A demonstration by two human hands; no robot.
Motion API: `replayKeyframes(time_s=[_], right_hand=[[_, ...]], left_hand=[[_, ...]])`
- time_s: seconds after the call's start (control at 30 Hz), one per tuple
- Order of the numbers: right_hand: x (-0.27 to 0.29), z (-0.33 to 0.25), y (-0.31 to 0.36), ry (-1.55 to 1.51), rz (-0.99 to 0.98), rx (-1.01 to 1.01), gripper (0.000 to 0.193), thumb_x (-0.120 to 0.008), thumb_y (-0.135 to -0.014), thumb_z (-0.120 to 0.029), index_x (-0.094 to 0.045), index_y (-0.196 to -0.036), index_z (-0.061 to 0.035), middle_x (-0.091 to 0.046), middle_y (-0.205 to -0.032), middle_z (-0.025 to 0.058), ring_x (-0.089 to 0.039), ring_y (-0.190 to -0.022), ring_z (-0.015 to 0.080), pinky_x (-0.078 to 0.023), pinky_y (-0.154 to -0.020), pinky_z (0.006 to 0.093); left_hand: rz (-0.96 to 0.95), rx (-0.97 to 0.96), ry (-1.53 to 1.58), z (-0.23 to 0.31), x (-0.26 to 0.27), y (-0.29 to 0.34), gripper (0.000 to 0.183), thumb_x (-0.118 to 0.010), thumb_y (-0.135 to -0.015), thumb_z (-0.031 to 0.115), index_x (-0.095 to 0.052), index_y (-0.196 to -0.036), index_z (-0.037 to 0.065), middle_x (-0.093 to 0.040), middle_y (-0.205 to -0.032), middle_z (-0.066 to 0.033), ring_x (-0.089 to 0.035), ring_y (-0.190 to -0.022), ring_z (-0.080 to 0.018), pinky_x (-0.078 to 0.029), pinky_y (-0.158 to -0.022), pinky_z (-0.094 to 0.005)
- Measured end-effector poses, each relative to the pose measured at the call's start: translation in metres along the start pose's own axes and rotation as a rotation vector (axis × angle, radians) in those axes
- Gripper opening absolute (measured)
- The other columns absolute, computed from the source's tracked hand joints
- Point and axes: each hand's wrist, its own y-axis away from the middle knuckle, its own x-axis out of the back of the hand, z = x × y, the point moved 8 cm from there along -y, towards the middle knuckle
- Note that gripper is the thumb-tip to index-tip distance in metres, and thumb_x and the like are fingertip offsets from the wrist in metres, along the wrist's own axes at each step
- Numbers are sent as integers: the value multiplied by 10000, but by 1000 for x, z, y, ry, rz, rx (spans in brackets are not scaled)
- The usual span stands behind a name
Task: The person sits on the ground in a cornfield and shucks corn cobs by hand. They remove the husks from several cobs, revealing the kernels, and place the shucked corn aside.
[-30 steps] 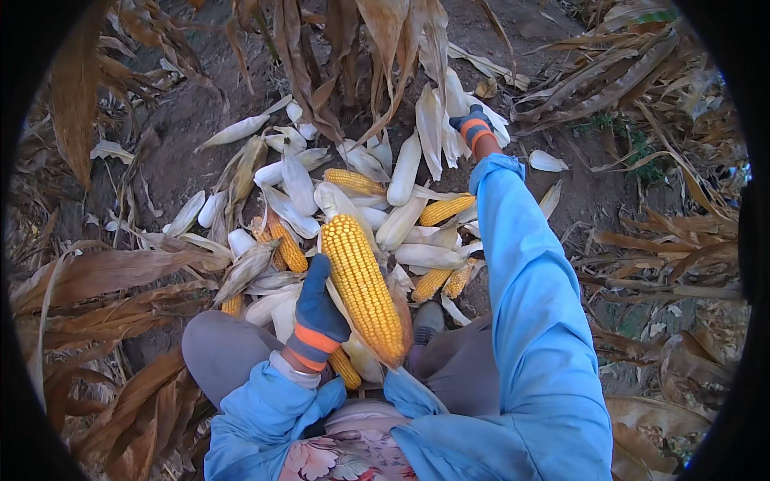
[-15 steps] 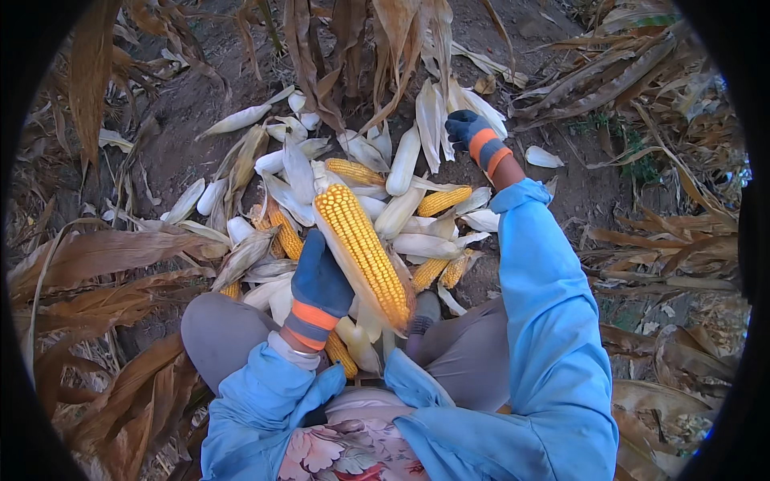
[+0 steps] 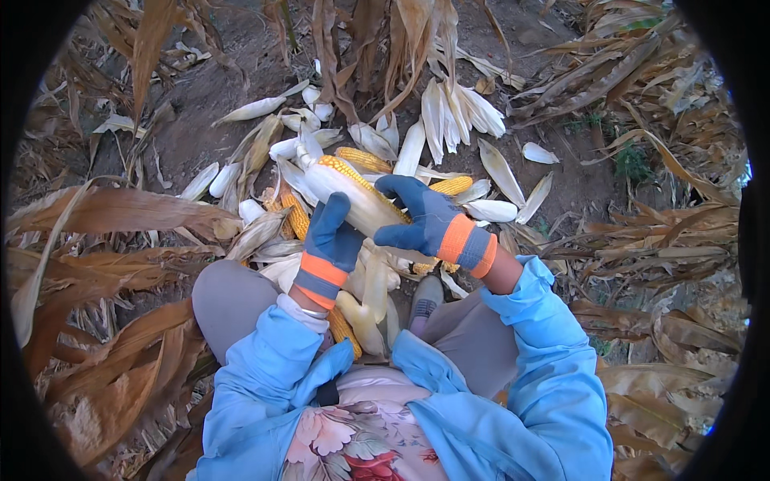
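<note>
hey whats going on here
A person holds a cob in both gloved hands: the left hand at its side, the right hand at its near end. Pale husk covers part of it, and yellow kernels show. Other cobs and loose husks lie around on the soil.

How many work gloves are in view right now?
2: the left glove, at the left side of the partly husked corn ear; the right glove, around that ear's near end. No others show.
</note>
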Motion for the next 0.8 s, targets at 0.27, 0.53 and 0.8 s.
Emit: replayKeyframes(time_s=[0.27,0.53,0.8], right_hand=[[-10,-1,18,9,119,-58,555,-742,-655,-196,-517,-1128,-12,-538,-1044,131,-543,-935,232,-446,-808,323],[-17,22,24,-173,84,-346,315,-721,-665,-118,-573,-925,-19,-523,-751,13,-496,-646,97,-441,-553,248],[-2,28,19,-264,165,-311,188,-686,-717,-149,-567,-812,-39,-538,-639,30,-483,-505,106,-408,-462,264]], left_hand=[[30,24,41,-6,1,7,543,-698,-775,242,-431,-1213,68,-529,-1101,-82,-529,-1017,-231,-435,-903,-400],[72,1,-24,-9,0,14,560,-733,-743,253,-441,-1185,73,-532,-1072,-68,-539,-987,-222,-456,-865,-385],[27,112,203,-18,6,4,680,-626,-771,513,-403,-1273,112,-460,-1262,-97,-444,-1151,-272,-354,-985,-440]])
